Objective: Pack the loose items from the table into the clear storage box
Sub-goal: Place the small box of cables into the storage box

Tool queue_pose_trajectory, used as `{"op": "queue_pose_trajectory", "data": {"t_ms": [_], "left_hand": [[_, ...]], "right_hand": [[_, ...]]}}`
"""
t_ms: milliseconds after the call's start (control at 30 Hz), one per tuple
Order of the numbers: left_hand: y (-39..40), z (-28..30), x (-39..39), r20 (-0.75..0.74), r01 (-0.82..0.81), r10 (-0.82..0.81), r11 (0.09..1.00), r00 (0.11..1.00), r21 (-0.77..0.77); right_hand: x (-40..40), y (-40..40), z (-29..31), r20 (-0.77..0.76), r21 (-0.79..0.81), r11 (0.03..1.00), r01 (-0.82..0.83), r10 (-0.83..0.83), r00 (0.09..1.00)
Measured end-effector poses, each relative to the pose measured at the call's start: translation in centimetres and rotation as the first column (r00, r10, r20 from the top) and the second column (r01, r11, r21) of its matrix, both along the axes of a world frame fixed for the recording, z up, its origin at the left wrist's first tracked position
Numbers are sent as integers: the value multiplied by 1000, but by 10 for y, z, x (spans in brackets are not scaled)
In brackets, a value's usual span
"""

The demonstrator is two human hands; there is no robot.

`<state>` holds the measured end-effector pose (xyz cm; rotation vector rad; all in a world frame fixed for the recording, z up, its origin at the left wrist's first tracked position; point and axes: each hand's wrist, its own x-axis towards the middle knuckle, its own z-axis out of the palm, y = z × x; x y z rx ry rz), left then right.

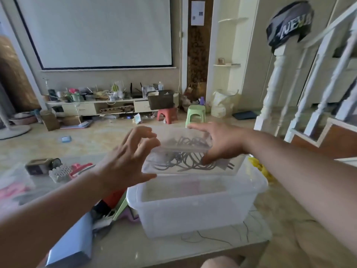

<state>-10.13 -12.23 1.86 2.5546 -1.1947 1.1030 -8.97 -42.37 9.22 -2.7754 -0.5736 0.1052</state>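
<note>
Over the table I hold a small clear container with a tangle of grey cables inside, just above the far rim of the large clear storage box. My left hand grips its left end, thumb underneath and curled fingers over the top. At the right end, my right hand has its thumb below and its index finger along the far edge. Something pale pink shows faintly inside the storage box.
Loose items lie on the table to the left: a dark tin, a white block of tubes, a pink piece, a blue flat box, and green and purple pieces. A white stair railing stands at right.
</note>
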Motion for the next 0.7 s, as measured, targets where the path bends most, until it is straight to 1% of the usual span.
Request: {"op": "queue_pose_trajectory", "data": {"t_ms": [33,100,167,233,300,400,467,500,567,600,633,667,700], "left_hand": [[-4,-1,5,-76,-34,37,999,996,33],[-14,1,15,-199,-115,120,993,973,37],[-24,-1,30,-343,-194,198,980,918,48],[-33,-13,46,-493,-215,272,962,826,171],[-39,-33,58,-582,-196,370,919,724,341],[-49,-68,66,-575,-148,546,791,609,594],[-54,-91,73,-570,-79,636,700,521,709],[-54,-102,77,-584,-55,674,675,453,736],[-54,-119,90,-628,-14,717,662,302,749],[-54,-126,97,-637,16,727,656,255,755],[-55,-131,101,-635,49,736,643,235,764],[-56,-135,104,-620,86,748,620,238,780],[-59,-137,106,-597,121,759,588,259,800]], "right_hand": [[6,-4,-10,17,-28,999,17,-17,1000],[19,-8,-27,64,-110,992,66,-59,996],[33,-9,-44,103,-224,971,79,-57,993],[45,-5,-63,91,-301,953,44,-17,996],[54,1,-85,36,-326,945,-4,16,999],[66,13,-125,-56,-403,908,-111,96,994],[73,26,-154,-135,-436,881,-184,138,981],[75,32,-168,-183,-442,870,-220,153,971],[80,43,-192,-259,-457,838,-299,196,946],[83,46,-201,-288,-467,818,-335,218,932],[84,49,-208,-322,-470,804,-365,229,919],[86,51,-214,-361,-463,797,-388,231,904],[88,51,-219,-393,-454,793,-406,231,890]]}}
